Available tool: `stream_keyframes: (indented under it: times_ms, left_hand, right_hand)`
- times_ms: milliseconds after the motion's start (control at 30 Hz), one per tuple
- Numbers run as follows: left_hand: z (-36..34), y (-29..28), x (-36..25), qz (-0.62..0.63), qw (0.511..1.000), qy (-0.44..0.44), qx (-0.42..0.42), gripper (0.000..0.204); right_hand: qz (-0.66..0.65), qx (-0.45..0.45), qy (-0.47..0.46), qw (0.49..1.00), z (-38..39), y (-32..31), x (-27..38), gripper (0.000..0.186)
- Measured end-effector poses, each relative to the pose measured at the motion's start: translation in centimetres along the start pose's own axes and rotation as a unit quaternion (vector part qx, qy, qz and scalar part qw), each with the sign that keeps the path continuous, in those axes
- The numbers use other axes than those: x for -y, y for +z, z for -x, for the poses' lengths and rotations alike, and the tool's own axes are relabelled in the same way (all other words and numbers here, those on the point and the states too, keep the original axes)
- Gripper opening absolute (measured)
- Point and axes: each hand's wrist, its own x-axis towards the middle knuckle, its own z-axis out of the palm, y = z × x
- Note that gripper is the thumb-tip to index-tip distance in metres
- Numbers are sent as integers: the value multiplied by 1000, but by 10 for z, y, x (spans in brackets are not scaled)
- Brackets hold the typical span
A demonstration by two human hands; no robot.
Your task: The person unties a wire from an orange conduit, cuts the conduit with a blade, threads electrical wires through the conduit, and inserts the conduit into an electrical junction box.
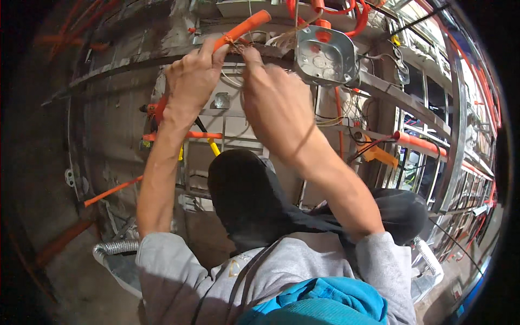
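Observation:
My left hand (192, 78) is closed around the lower end of a short orange conduit pipe (246, 27), which slants up to the right. Thin tie wire (234, 44) is looped about the pipe just beside my left fingertips. My right hand (279, 95) is slightly blurred; its fingers are pinched at the wire, against a long metal bar (135, 62) running behind both hands. An open octagonal metal junction box (325, 57) is fixed right of my right hand, with an orange fitting (323, 33) at its top.
More orange conduit (420, 143) runs along the right-hand metal framing. A yellow-orange tool (376, 153) hangs there among dark cables. A small metal box (221, 101) sits below my hands. Silver flexible duct (115, 247) lies low on the left, and my bent knee (238, 179) is beneath my arms.

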Motion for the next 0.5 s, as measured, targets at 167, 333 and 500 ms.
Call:
stream_keyframes:
  times_ms: [167, 333, 500]
  left_hand:
    - [-1, 4, -2, -6, 999, -25, 41, 31]
    - [1, 1, 2, -37, 999, -22, 23, 32]
    - [-3, 4, -1, -8, 999, -15, 38, 33]
  right_hand:
    - [20, 39, 47, 998, -13, 4, 0, 33]
    - [25, 62, 77, 995, 24, -30, 10, 22]
    - [26, 5, -5, 1000, -17, 11, -7, 34]
